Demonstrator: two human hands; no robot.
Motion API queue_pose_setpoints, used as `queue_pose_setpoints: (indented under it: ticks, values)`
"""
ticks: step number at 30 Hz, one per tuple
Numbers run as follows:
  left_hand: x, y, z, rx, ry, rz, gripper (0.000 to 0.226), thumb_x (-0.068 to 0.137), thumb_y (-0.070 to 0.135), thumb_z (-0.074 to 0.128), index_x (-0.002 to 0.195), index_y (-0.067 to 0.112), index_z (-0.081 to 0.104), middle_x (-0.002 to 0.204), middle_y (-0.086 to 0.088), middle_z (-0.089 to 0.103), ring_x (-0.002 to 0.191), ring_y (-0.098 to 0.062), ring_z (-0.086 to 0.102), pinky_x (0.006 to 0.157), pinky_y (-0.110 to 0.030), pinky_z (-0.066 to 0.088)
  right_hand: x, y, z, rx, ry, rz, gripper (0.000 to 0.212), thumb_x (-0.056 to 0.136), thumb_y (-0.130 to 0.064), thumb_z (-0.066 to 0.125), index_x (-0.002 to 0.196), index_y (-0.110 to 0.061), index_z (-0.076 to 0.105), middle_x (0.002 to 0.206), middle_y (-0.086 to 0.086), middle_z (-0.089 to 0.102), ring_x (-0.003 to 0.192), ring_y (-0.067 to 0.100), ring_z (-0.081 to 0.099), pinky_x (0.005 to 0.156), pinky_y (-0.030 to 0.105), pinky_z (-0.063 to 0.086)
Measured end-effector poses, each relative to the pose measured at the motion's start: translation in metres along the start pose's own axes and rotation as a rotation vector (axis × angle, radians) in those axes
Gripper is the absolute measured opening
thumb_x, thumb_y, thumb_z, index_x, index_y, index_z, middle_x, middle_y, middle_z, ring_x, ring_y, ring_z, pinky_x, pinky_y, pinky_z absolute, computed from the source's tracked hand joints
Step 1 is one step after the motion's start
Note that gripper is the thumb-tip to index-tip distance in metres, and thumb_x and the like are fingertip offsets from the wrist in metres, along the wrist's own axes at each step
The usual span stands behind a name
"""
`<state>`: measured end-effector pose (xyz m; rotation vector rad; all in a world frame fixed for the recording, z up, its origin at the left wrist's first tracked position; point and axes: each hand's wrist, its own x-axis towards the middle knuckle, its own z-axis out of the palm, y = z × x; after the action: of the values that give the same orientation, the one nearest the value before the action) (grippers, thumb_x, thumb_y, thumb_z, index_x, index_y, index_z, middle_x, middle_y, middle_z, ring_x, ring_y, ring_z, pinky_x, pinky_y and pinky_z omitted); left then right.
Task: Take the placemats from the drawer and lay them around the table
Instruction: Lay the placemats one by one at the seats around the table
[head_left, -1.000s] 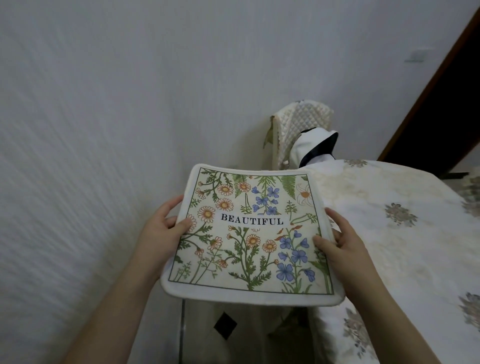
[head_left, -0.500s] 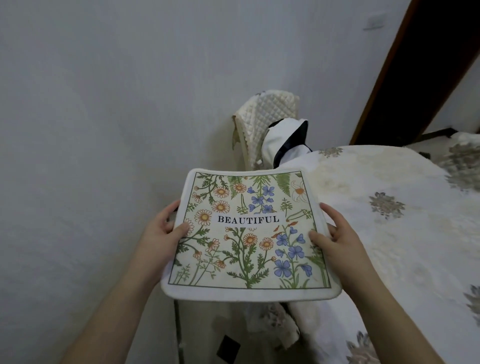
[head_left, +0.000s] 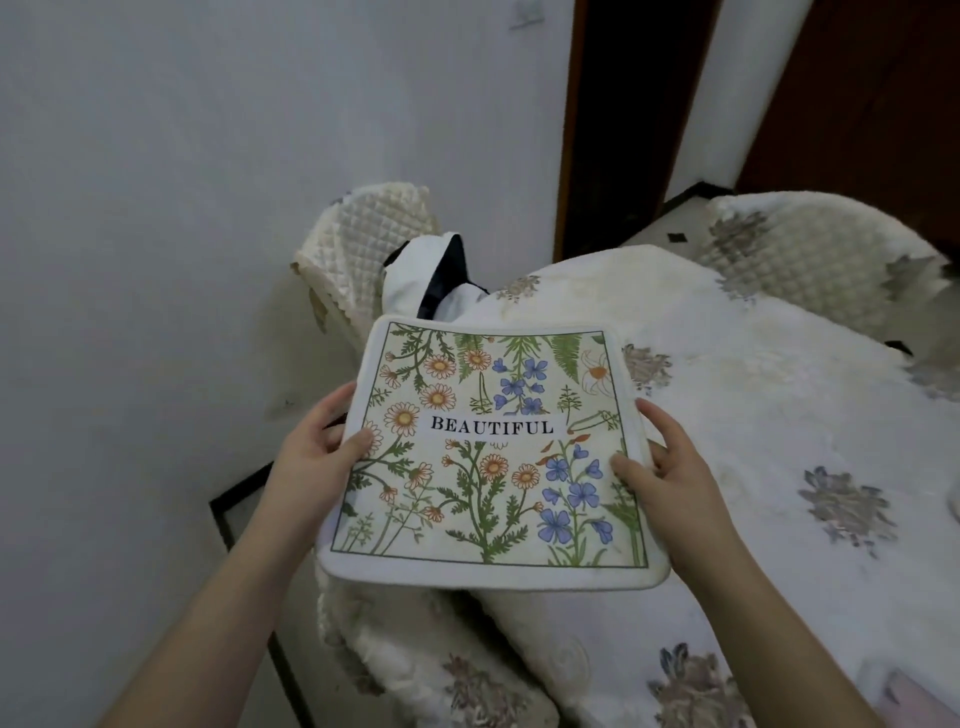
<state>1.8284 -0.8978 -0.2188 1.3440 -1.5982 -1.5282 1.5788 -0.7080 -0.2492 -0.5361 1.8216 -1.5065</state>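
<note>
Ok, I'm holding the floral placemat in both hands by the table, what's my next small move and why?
Probably lower the placemat flat onto the tablecloth just ahead. Left hand and right hand grip its side edges, it hangs above the table's near edge, and bare cloth lies right beside it.

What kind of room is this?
Probably a dining room at home: a table under a flowered cloth, padded chairs beside it, and a floral placemat held in both hands.

One floral placemat (head_left: 491, 457) between my two hands, my left hand (head_left: 317, 457), my right hand (head_left: 670, 475), one cloth-covered table (head_left: 753, 415), two quilted chair backs, nearer one (head_left: 363, 249).
</note>
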Motion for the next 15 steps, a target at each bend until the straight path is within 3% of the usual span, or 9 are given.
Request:
queue_pose_setpoints:
  ticks: [4, 9, 15]
  values:
    - [0.040, -0.009, 0.019, 0.021, -0.135, 0.027, 0.056, 0.097, 0.009, 0.060, 0.143, 0.037, 0.043, 0.098, -0.005, 0.078, 0.084, -0.030, 0.075, 0.074, -0.052, 0.060, -0.006, 0.009, -0.008, 0.026, 0.131, 0.029, 0.059, 0.094, -0.006, 0.060, 0.135, -0.044, 0.042, 0.102, -0.007, 0.074, 0.080, 0.017, 0.075, 0.065, 0.040, 0.061]
    - [0.094, -0.024, 0.034, 0.051, -0.310, 0.031, 0.064, 0.096, 0.013, 0.063, 0.149, 0.037, 0.035, 0.098, -0.002, 0.078, 0.085, -0.027, 0.075, 0.076, -0.051, 0.059, -0.019, 0.034, 0.008, 0.063, 0.339, 0.077, 0.059, 0.094, -0.005, 0.059, 0.137, -0.042, 0.042, 0.098, -0.011, 0.075, 0.083, 0.018, 0.075, 0.072, 0.046, 0.061]
    - [0.133, -0.039, 0.051, 0.167, -0.506, 0.058, 0.037, 0.095, 0.017, 0.065, 0.128, 0.031, 0.055, 0.095, 0.002, 0.078, 0.082, -0.026, 0.076, 0.077, -0.049, 0.060, -0.043, 0.069, 0.032, 0.182, 0.515, 0.161, 0.060, 0.094, -0.006, 0.060, 0.140, -0.039, 0.041, 0.105, -0.002, 0.075, 0.087, 0.025, 0.075, 0.074, 0.049, 0.060]
